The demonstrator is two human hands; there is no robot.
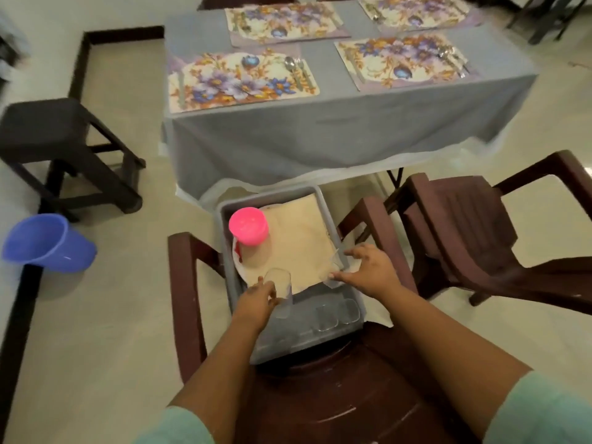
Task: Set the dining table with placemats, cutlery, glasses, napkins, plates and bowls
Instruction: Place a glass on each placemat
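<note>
Both hands are down in the grey tub [323, 200] that sits on the seat of the near brown chair [185, 283]. Left hand [254, 302] has its fingers curled round a clear glass [279, 282] held upright at the tub's left side, just below the pink-lidded jug [248, 225]. Right hand [368, 272] pinches a second clear glass [336, 267] against the tub's right wall, this one apparently tipped, though its outline is too faint to be sure. Two more glasses [336, 314] stand at the tub's near end, beside a beige folded cloth [298, 238] that covers a white plate [238, 264]. Beyond the tub's far end stands the dining table [320, 133] under a grey cloth, carrying four floral placemats [240, 80], with cutlery [296, 70] visible on at least three. No glasses are on it yet, so the glasses step seems to be starting. Each glass must travel straight ahead from the tub; the left hand lines up with the left mats, the right hand with the right ones.
</note>
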